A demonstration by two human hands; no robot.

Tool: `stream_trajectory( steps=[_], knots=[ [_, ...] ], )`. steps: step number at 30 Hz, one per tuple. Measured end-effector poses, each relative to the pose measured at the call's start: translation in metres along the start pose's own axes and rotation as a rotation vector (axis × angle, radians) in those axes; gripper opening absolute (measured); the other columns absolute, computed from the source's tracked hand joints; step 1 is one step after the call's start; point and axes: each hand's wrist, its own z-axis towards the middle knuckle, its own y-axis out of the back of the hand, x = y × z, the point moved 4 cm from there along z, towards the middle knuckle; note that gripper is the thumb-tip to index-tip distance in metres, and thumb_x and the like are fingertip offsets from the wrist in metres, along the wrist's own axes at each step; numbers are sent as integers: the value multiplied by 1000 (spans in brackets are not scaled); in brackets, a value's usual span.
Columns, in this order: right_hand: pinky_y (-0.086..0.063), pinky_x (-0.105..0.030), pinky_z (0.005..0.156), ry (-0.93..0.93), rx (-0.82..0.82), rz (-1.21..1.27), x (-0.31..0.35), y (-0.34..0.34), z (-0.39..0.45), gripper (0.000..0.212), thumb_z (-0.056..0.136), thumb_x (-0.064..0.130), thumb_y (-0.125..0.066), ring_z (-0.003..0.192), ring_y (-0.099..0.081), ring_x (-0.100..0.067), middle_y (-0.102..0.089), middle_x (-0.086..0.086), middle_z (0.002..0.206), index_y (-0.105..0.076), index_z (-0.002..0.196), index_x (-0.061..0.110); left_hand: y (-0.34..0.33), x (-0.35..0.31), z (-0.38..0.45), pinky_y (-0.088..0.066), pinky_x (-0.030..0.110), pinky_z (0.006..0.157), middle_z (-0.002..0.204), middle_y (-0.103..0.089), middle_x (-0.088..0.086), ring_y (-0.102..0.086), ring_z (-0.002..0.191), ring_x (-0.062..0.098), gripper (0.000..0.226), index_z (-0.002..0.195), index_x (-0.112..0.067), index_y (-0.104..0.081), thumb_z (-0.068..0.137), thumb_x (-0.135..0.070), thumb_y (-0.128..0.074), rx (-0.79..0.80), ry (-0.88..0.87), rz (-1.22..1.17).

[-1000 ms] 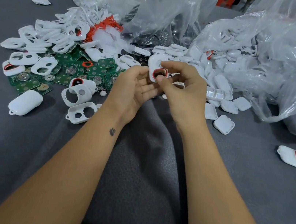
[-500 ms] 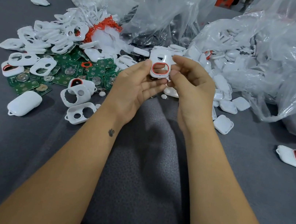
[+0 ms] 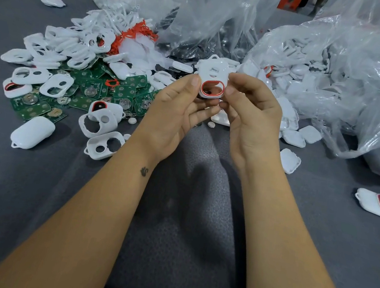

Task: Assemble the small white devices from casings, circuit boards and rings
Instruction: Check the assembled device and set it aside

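Both hands hold one casing above the parts pile.
The left hand (image 3: 177,107) and right hand (image 3: 252,113) pinch the white casing (image 3: 211,83), its red ring (image 3: 212,88) facing up, raised higher than a second ago.

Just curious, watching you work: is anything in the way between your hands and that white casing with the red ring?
Nothing visible. The left hand and right hand already pinch the white casing from either side, fingers directly on it, with the red ring seated in its opening, held above the grey table.
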Motion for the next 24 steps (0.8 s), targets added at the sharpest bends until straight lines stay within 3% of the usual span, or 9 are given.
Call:
stream_trajectory(
  steps=[3,6,9,12,16,19,22,24],
  knots=[
    [-49,-26,71,21,-20,-70,1,1,0,22,84,-11,-62,75,-57,-21,-66,-4,79,-69,87,10,1,-1,0,-55,23,77,92,-74,1,-69,85,12,28,103,-11,-65,105,-17,-38,-2,-19,4],
    [-51,-24,75,78,-31,-270,1,1,0,24,84,-6,-64,79,-56,-20,-66,-4,82,-71,95,14,5,0,1,-54,26,86,110,-70,16,-67,106,25,23,106,-6,-67,102,-16,-47,-33,-28,36],
    [-54,-37,89,51,12,-410,-5,-5,-3,25,85,9,-66,93,-65,-28,-71,-8,101,-71,109,12,8,3,2,-53,30,92,111,-69,16,-65,111,29,19,107,-5,-69,93,-15,-61,-53,-51,75],
    [-51,-50,94,-3,5,-385,-8,-6,-3,26,88,8,-67,104,-63,-37,-71,-14,108,-70,114,8,11,3,2,-53,26,87,106,-73,14,-68,104,27,28,109,-2,-70,87,-19,-67,-71,-57,87],
    [-58,-36,86,-33,57,-330,-9,-3,-2,25,91,7,-64,88,-69,-23,-73,-12,100,-69,115,3,11,3,3,-53,25,85,105,-74,12,-69,100,21,37,109,-5,-71,78,-25,-70,-75,-69,128],
    [-57,-26,79,-31,83,-300,-11,-2,-1,24,92,6,-62,79,-68,-15,-73,-8,90,-69,114,0,13,5,3,-53,29,89,107,-73,12,-69,100,22,33,114,-2,-68,85,-17,-68,-93,-65,157],
    [-57,-27,77,-25,94,-287,-12,-2,-1,15,94,8,-61,78,-68,-11,-74,-1,85,-72,104,9,12,4,2,-51,31,93,112,-72,12,-67,109,25,25,113,-6,-69,89,-6,-65,-84,-66,206],
    [-56,-34,80,-49,84,-288,-13,0,0,15,95,12,-59,79,-68,-12,-74,-1,85,-73,101,11,12,2,1,-51,32,93,107,-73,10,-69,101,21,20,106,-11,-73,88,-4,-66,-100,-76,234]
  ],
)
